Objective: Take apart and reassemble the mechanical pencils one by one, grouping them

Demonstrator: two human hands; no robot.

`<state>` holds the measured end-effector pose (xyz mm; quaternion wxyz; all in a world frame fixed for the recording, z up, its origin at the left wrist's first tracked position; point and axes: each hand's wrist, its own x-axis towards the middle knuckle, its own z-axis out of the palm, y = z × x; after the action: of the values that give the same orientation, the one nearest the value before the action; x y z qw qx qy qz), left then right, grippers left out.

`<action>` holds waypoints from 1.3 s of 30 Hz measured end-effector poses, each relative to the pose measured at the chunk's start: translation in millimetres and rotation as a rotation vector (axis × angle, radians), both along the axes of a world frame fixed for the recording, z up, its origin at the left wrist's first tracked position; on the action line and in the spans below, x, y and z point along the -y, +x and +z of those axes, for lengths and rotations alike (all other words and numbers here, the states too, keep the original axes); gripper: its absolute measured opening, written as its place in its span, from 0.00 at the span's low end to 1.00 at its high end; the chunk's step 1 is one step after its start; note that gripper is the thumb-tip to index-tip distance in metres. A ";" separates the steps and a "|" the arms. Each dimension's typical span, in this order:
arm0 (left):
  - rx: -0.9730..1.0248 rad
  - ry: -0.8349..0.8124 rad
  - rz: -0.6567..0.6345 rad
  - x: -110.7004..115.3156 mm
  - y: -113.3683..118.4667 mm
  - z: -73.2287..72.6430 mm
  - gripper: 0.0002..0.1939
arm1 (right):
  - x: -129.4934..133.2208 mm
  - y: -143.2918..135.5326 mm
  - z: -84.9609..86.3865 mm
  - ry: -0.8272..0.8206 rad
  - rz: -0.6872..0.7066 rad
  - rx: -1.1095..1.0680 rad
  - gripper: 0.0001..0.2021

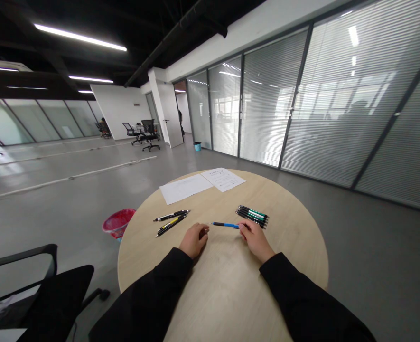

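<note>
A blue pen [225, 225] with a black grip is held near level just over the table, its tip toward the left. My right hand [255, 238] pinches its rear end. My left hand [194, 240] is beside the tip with its fingers curled and closed; what they hold, if anything, is too small to make out. Close behind my right hand lies a row of several green, white and black pens [253, 214]. To the left of my left hand, several black pens [172, 222] with white and yellow parts lie loosely together.
Two printed sheets, a left paper [186, 188] and a right paper [224, 179], lie at the far side of the round wooden table [295, 237]. A red-lined bin [119, 222] stands on the floor at left. A black chair [53, 299] is at lower left.
</note>
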<state>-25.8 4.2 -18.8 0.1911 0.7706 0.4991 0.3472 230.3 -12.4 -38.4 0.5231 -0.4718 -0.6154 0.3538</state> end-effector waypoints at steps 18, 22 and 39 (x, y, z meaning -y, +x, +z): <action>0.094 -0.022 -0.056 7.4 6.2 16.3 0.12 | 4.3 -0.9 4.1 0.038 0.023 0.091 0.12; 0.097 -0.034 -0.029 7.8 6.3 16.9 0.12 | 0.9 0.3 0.1 0.038 0.009 0.076 0.12; 0.109 -0.030 -0.021 5.7 6.1 14.6 0.08 | 0.7 2.3 2.9 0.045 -0.029 0.079 0.14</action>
<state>-19.7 -1.5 -4.2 0.2330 0.7530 0.4848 0.3791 232.6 -13.1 -35.5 0.5137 -0.4823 -0.6365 0.3136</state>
